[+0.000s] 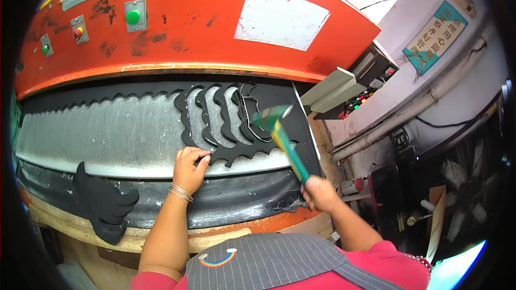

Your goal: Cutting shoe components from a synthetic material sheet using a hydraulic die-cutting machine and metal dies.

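Note:
My left hand point(189, 167) presses on the lower edge of a black sheet point(271, 153) with wavy cut-outs, which lies on the pale cutting board point(107, 134) of a red press. My right hand point(318, 192) grips the green handle of a hammer point(278, 126), whose blurred head hovers over a dark metal cutting die point(248, 111) resting on the black sheet. Bangles circle my left wrist.
The red press head point(204, 21) with green and red buttons hangs over the board. A stack of cut black pieces point(102, 204) sits at the front left of the bench. A control box point(371, 75), pipes and clutter stand to the right.

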A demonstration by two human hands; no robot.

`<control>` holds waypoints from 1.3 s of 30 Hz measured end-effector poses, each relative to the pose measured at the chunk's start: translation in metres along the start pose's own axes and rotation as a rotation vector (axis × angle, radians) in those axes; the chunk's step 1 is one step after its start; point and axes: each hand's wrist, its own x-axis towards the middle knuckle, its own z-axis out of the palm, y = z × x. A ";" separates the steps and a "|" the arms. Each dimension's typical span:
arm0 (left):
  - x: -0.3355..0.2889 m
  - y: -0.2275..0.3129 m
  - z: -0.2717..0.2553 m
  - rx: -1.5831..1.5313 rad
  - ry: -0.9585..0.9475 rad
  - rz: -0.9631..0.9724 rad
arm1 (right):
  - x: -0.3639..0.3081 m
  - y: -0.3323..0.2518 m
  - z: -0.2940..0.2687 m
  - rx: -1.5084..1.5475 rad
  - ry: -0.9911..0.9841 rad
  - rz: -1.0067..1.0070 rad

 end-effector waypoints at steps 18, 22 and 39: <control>-0.003 -0.013 -0.004 -0.027 -0.018 0.007 | 0.209 -0.305 -0.038 0.955 -0.159 -0.739; -0.002 -0.005 0.004 0.003 0.017 0.019 | 0.212 -0.209 -0.129 0.762 0.613 -0.933; -0.008 0.015 0.022 0.421 0.106 0.200 | 0.293 0.014 -0.389 -0.200 1.480 -0.310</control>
